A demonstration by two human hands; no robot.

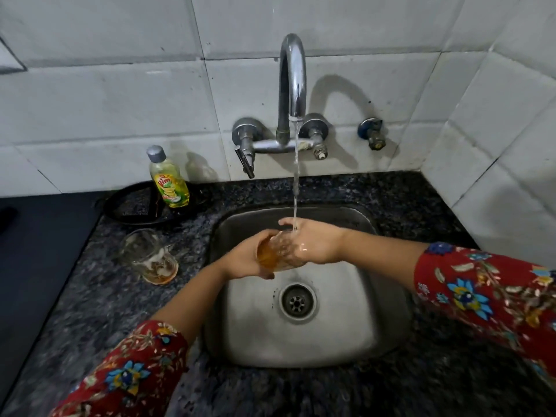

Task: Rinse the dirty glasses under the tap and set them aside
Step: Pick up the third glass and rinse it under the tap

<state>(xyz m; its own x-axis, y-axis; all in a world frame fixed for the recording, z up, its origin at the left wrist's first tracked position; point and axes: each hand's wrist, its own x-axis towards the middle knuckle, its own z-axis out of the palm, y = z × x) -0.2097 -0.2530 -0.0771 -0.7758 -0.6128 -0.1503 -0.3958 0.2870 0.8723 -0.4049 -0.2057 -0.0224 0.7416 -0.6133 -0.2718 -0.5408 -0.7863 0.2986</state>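
Left hand (243, 260) and right hand (316, 245) fingers wrap the glass (275, 254) under running water (296, 176).

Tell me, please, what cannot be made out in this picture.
Head view: small clear glass with amber residue in the left hand's grip; its mouth blurs into the right hand.
Head view: that hand's fingers, behind the glass; curled or straight unclear.
Head view: round black tray, partly covered by the yellow dish-soap bottle.
Head view: dark object, cut by the left edge.
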